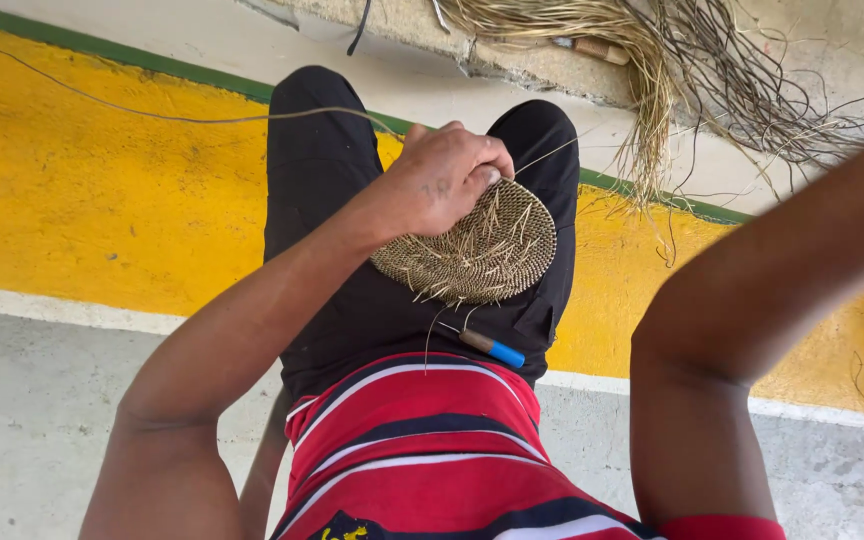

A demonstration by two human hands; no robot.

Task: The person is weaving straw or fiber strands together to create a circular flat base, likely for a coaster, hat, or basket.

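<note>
Left hand (447,175) closed over the upper left rim of the woven disc (472,250), on the lap. Fingers curled, pinching a strand (152,115). Right hand out of view; only its arm shows.

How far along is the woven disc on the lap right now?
Done: the round, flat coiled straw disc is tightly woven, though loose fibre ends stick out of it. In hand: the left hand pins it against the black trousers while a thin strand runs off to the left; the right hand is out of view. Left: the pale straw bundle on the floor is unused, and the blue-handled tool lies idle.
</note>
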